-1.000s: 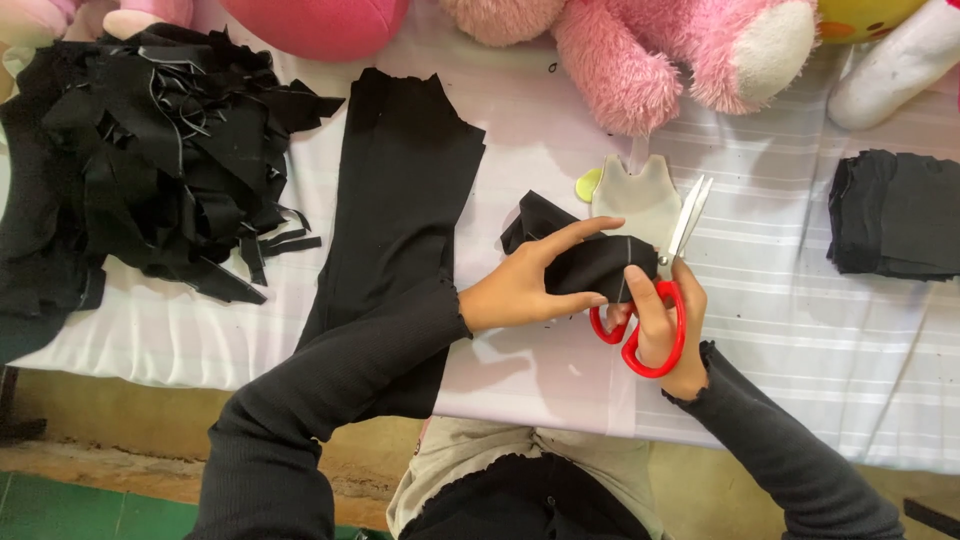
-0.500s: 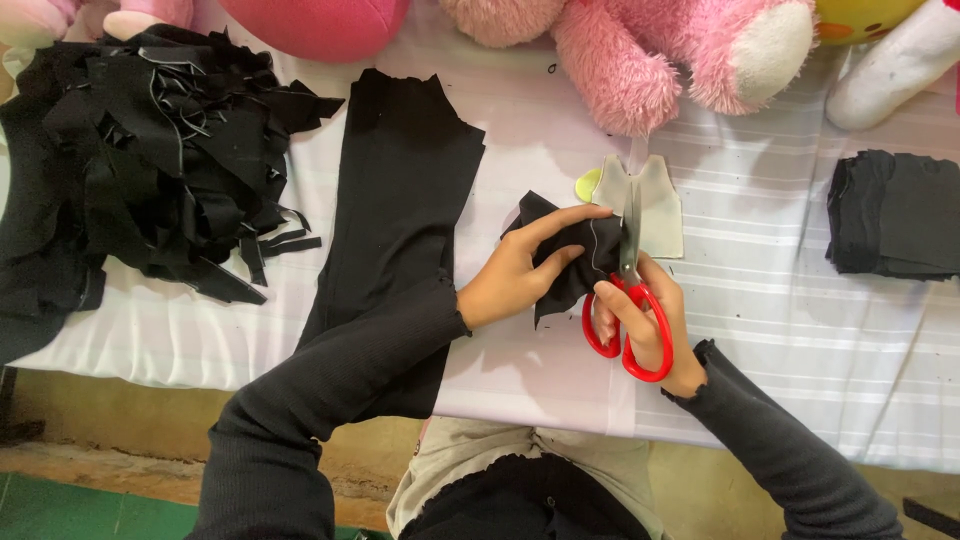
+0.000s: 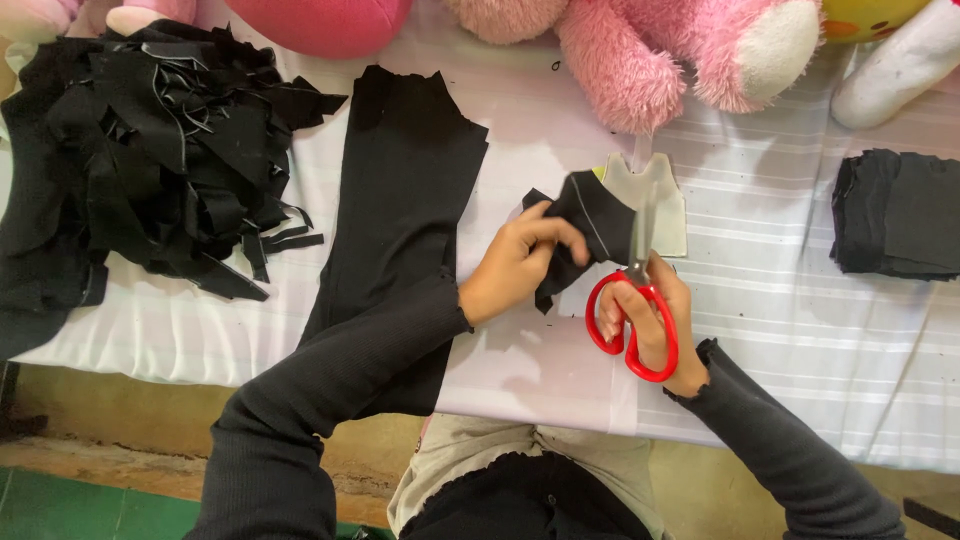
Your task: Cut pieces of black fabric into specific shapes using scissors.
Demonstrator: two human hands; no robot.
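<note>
My left hand pinches a small piece of black fabric over the white striped tablecloth. My right hand grips red-handled scissors, fingers through the loops, blades pointing away from me along the right edge of the fabric. A pale grey paper pattern piece lies partly under the fabric and the blades.
A long black fabric strip lies left of my hands. A heap of black scraps fills the left side. A stack of cut black pieces sits at right. Pink plush toys line the far edge.
The scissors have turned from slanting right to pointing straight away and moved along the fabric's edge. My left hand has rotated the black piece and shifted it slightly upward.
</note>
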